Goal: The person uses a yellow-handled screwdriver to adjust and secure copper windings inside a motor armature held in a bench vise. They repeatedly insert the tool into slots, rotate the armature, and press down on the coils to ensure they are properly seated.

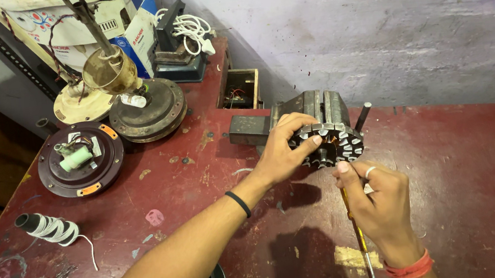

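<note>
The left hand curls over the upper left edge of a round, toothed metal stator core, fingers closed on its rim, a black band on the wrist. The core is a stack of dull steel plates with pale slot liners showing between the teeth; it sits at about one o'clock from the frame's centre, held in the jaws of a dark iron bench vise. Its handle bar pokes out at the core's two o'clock.

The right hand, just below the core at five o'clock, is closed around a thin rod-like tool with a yellowish shaft that runs down past the wrist; a ring and an orange thread band show. The two hands are near each other but apart.

All this rests on a worn maroon table, scratched and paint-chipped. At nine o'clock lies a round dark fan motor housing with a green cylinder on top; behind it, another rusty disc-shaped housing. At eight o'clock a spool of white cord lies on its side. A small open wooden box stands at twelve o'clock by the grey plastered wall.
</note>
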